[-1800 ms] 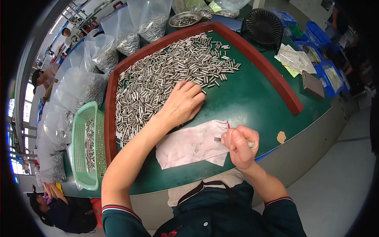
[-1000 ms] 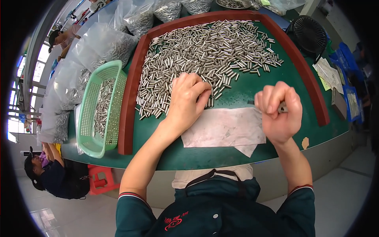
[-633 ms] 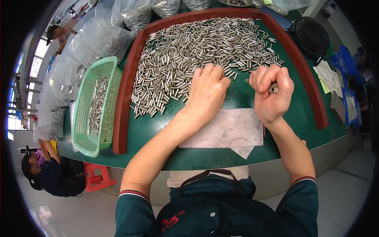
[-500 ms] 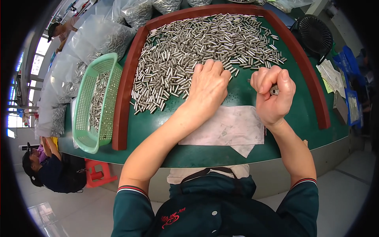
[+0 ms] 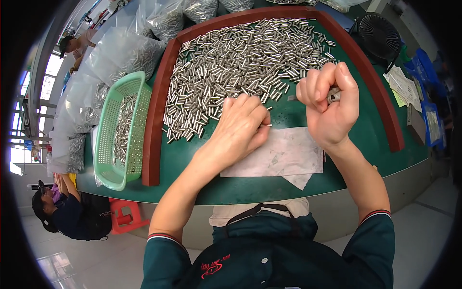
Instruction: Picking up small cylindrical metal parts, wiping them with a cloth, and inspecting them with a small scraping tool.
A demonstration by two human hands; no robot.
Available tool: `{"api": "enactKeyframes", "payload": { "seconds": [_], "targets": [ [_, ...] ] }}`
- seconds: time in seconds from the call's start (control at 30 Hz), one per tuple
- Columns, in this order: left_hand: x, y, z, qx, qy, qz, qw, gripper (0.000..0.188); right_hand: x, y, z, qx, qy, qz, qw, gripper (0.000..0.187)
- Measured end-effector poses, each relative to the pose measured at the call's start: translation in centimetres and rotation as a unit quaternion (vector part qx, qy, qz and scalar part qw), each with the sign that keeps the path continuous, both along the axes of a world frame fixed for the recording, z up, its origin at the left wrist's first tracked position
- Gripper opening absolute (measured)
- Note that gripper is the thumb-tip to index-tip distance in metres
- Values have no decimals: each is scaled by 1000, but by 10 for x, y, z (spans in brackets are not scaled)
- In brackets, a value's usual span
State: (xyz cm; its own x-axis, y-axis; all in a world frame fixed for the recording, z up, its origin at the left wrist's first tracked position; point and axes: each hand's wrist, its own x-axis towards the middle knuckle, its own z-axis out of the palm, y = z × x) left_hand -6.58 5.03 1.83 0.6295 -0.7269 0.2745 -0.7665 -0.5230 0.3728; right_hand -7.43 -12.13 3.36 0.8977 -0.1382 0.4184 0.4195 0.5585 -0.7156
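One left hand [image 5: 238, 126]; one right hand [image 5: 331, 108]; one basket [image 5: 137, 137]; one cloth [image 5: 288, 154]; one fan [image 5: 378, 37]; metal pins [image 5: 240, 60], crowded, probably hundreds.

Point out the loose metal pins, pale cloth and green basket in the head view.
Metal pins [image 5: 245, 58]: head view, on the middle of the loose spread.
Pale cloth [image 5: 284, 154]: head view, on its middle.
Green basket [image 5: 106, 130]: head view, on the inner face of its left wall.

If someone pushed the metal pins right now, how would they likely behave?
The metal pins would probably roll, being short and round-sided. They may feel slippery, since they look smooth and shiny. Pushed together, they might snag each other, lying crowded at many angles.
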Motion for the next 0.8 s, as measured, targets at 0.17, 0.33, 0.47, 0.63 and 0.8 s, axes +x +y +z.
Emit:
{"api": "enactKeyframes", "payload": {
  "seconds": [0.17, 0.33, 0.47, 0.63, 0.8],
  "targets": [
    [-21, 17, -21, -70, 83, 39, 993, 11, -19, 22, -7, 39, 109, 100, 988, 43],
    [-24, 16, -15, -73, 49, 50, 995, 12, -27, 23, -20, 28, 177, 129, 975, 44],
    [-26, 15, -19, -79, 50, 63, 994, 12, -29, 24, -24, 43, 184, 148, 971, 44],
    [-25, 14, -19, -78, 60, 72, 993, 10, -31, 27, -27, 54, 189, 131, 972, 45],
    [-25, 13, -23, -77, 57, 70, 993, 10, -30, 29, -30, 48, 191, 112, 974, 45]
  ]
}}
